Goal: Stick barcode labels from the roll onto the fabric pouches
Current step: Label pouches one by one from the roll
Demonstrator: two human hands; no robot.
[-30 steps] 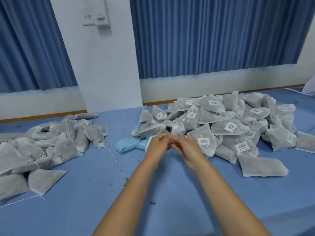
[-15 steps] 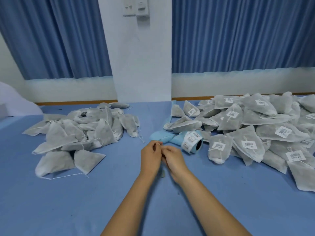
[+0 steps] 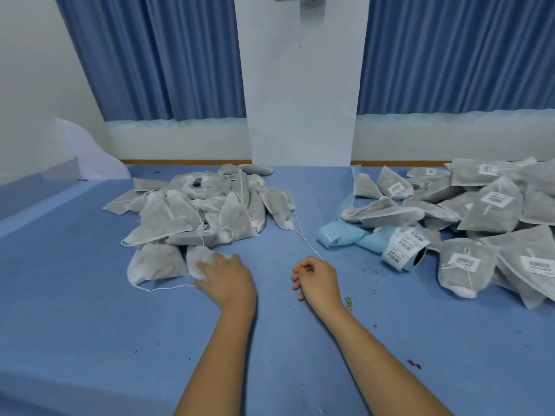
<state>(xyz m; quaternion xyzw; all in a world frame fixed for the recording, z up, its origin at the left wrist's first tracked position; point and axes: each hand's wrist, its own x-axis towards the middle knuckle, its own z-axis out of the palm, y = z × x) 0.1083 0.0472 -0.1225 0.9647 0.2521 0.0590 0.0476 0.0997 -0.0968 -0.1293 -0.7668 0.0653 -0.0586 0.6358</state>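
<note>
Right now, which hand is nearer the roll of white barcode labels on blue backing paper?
Right. The right hand is just left of the roll; the left hand is farther left, touching an unlabelled grey fabric pouch.

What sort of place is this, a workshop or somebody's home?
Probably a small packing workroom: a heap of unlabelled pouches, a barcoded heap, and a label roll on a blue-covered table.

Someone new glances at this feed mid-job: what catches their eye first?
Two heaps of grey pouches on the blue table: a bare pile left of centre, a barcode-labelled pile at right. Between them, nearer the labelled heap, lies the label roll with its blue backing. In front, the left hand touches the nearest bare pouch.
</note>
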